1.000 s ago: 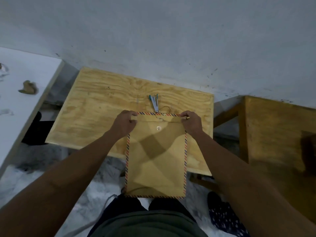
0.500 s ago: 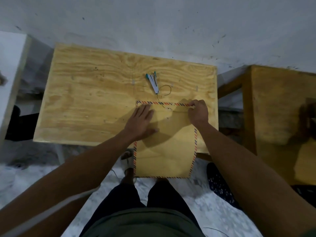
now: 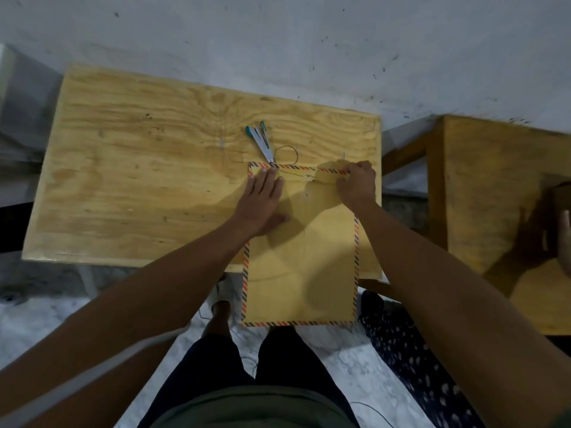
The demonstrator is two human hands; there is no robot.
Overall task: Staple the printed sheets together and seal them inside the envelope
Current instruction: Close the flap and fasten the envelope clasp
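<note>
A brown envelope (image 3: 301, 270) with a striped red-and-blue border lies on the plywood table (image 3: 139, 180), its lower half hanging over the near edge. My left hand (image 3: 262, 202) presses flat on the envelope's upper left. My right hand (image 3: 355, 183) has curled fingers at the top right corner and pinches the folded flap there. A thin dark string (image 3: 287, 156) loops from the flap's fastener. A silver stapler (image 3: 261, 140) with teal tips lies just beyond the top edge. The printed sheets are not visible.
A grey wall runs behind the table. A second wooden table (image 3: 494, 193) stands to the right. A patterned dark cloth (image 3: 411, 350) lies on the marble floor below, beside my legs.
My left hand went from gripping the top left corner to lying flat on the envelope. The envelope now rests further up on the table. My right hand stays at the top right corner.
</note>
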